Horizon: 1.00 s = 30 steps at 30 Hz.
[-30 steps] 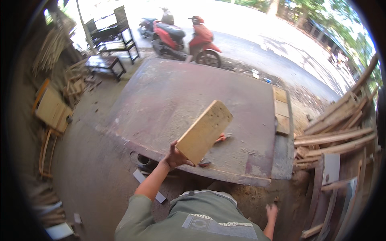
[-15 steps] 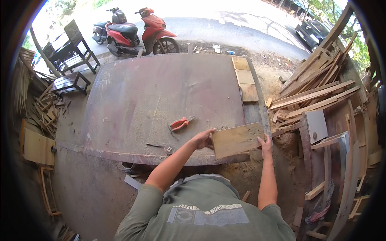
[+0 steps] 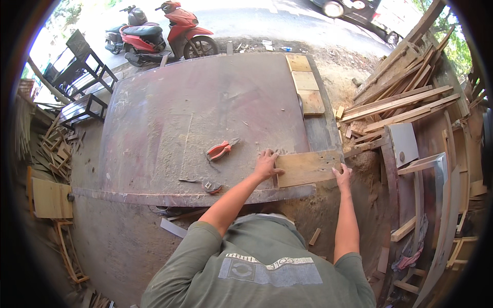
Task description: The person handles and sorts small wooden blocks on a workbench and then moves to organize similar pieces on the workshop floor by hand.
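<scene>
A flat wooden board (image 3: 308, 168) lies on the near right corner of a big reddish worktable (image 3: 174, 123). My left hand (image 3: 267, 164) presses on the board's left end, fingers spread over its edge. My right hand (image 3: 342, 176) grips its right end at the table's rim. Red-handled pliers (image 3: 221, 149) lie on the table just left of my left hand. A small metal tool (image 3: 208, 185) rests near the front edge.
Several light wooden boards (image 3: 305, 82) lie in a row along the table's right side. Stacked planks (image 3: 405, 102) and frames fill the right. Two scooters (image 3: 164, 33) stand beyond the table. Dark stools (image 3: 79, 105) and wood scraps (image 3: 51, 154) sit at the left.
The board, held up tilted in my left hand a second ago, has come down flat onto the table's right corner. My right hand has joined on its right end.
</scene>
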Tool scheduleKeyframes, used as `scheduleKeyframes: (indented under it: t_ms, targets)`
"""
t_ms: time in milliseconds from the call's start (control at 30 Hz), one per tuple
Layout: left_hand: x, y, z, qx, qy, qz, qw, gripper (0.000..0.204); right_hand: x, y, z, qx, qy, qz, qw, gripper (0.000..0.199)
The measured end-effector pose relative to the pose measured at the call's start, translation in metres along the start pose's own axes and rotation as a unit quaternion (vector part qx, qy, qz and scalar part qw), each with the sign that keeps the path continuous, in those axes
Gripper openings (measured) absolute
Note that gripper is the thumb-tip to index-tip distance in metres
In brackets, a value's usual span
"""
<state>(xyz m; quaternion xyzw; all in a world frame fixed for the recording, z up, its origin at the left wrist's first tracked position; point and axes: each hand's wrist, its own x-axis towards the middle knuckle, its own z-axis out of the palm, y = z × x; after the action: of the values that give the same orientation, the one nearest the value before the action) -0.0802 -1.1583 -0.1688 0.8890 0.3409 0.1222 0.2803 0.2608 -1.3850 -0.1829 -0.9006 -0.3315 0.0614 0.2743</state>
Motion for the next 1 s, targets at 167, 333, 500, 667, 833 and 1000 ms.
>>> scheduleKeyframes:
  t_ms: [167,333,500,667,833,1000]
  targets:
    - [-0.008,-0.014,-0.015,0.033,0.005,0.022,0.999,0.084,-0.01,-0.009,0.004,0.016,-0.003,-0.032,0.999,0.061]
    - [-0.019,-0.014,-0.025,0.065,-0.017,0.009,0.998,0.092,-0.016,-0.03,0.0,-0.039,-0.02,-0.042,0.998,0.074]
    - [-0.061,-0.03,-0.036,0.035,0.093,0.005,0.995,0.095,-0.065,-0.096,0.014,-0.202,0.004,-0.291,0.935,0.107]
    - [-0.192,-0.07,-0.119,0.041,0.181,-0.051,0.981,0.09,-0.149,-0.18,0.051,-0.126,-0.169,-0.477,0.854,0.138]
    - [-0.307,-0.138,-0.11,0.177,0.146,-0.185,0.956,0.105,-0.149,-0.183,0.085,-0.142,-0.118,-0.486,0.854,0.142]
    - [-0.303,-0.168,-0.091,0.255,0.16,-0.18,0.937,0.12,-0.131,-0.185,0.092,-0.131,-0.095,-0.516,0.841,0.139]
